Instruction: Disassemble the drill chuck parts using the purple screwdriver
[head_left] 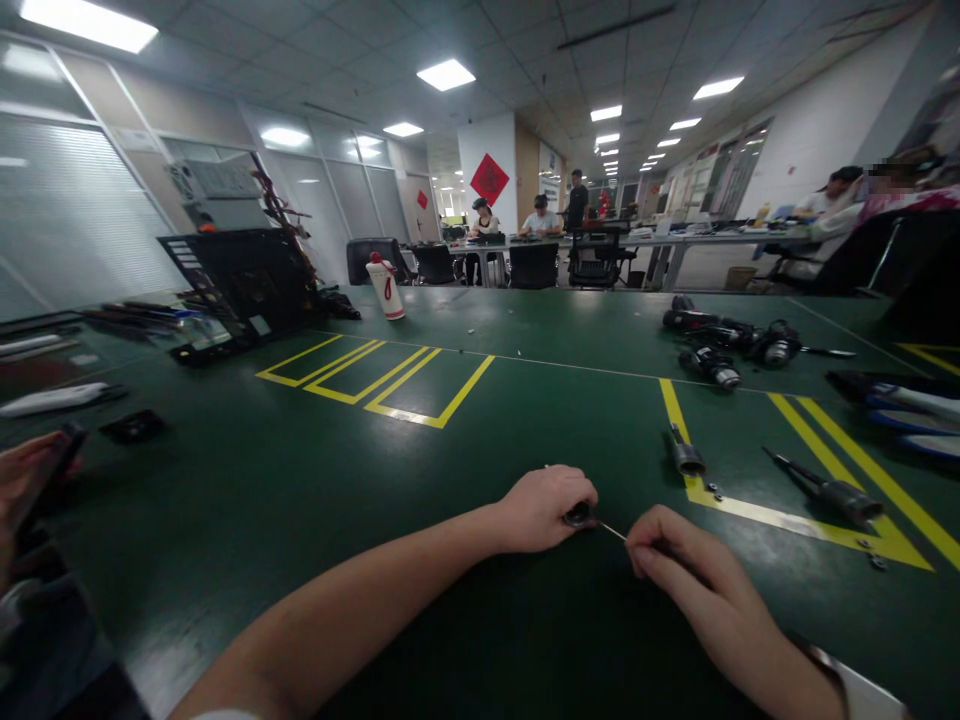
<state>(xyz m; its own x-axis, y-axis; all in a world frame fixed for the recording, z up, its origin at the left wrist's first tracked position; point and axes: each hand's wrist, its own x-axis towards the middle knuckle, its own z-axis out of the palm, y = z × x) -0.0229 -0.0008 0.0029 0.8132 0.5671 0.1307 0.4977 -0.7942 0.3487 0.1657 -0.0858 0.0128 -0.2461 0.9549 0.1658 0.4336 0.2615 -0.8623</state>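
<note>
At the table (337, 480), the left hand (541, 508) grasps a dark part (577, 515); the right hand (684, 562) pinches a thin rod (614, 532).

Shiny metal-looking rod (613, 532), smooth, faintly glossy tabletop (337, 480).

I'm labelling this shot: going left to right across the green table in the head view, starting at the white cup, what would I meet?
White cup, left hand, thin metal rod, right hand, long-stemmed metal cylinder.
</note>
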